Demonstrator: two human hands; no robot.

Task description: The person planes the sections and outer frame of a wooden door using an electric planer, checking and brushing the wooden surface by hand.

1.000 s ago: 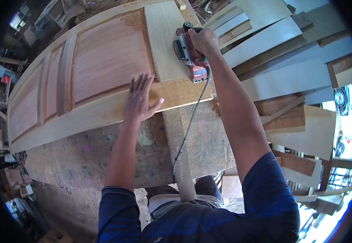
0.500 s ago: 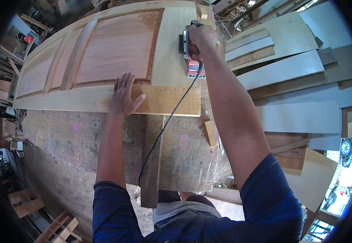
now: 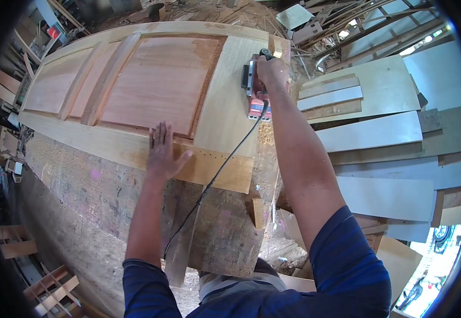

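Note:
My right hand (image 3: 273, 72) is wrapped round the handle of a red electric planer (image 3: 257, 98), which rests on the pale end rail of a panelled wooden door (image 3: 222, 100). The palm hides most of the planer's handle. A black power cord (image 3: 205, 192) runs from the planer's back across the door edge and down past the bench. My left hand (image 3: 161, 153) has its fingers spread and lies over the near long edge of the door, below the large recessed panel (image 3: 153, 79). Nothing is in it.
The door lies on a worn, stained bench (image 3: 98, 180). Wood shavings (image 3: 265, 133) lie beside the door's end. A small wood block (image 3: 258, 213) sits at the bench's right edge. Boards and sheets (image 3: 373, 132) are stacked on the right, and wooden scraps (image 3: 241, 16) litter the floor beyond.
The view has tilted and turned, so the door and bench appear lower and more slanted. My right hand still grips the planer, and my left hand stays spread at the door's near edge.

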